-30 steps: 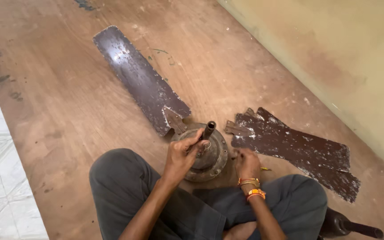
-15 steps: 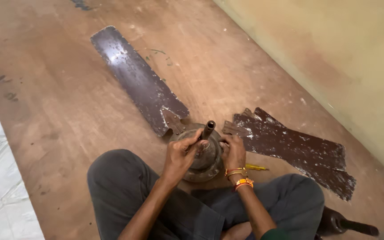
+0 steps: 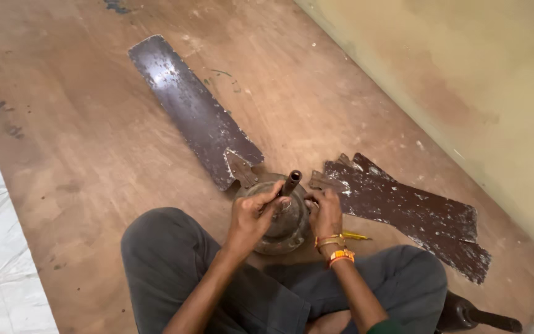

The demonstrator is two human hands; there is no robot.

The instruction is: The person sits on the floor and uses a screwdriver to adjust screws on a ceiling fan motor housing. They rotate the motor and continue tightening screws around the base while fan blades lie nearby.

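Fan motor sits clasped between left hand and right hand.

The fan motor sits on the floor between the person's crossed legs, its shaft sticking up from the top. The left hand rests on the motor's left side, the right hand on its right. One blade stretches away from the motor to the far left. Two blades lie stacked to the right, near the wall. A pipe lies beside the right knee.
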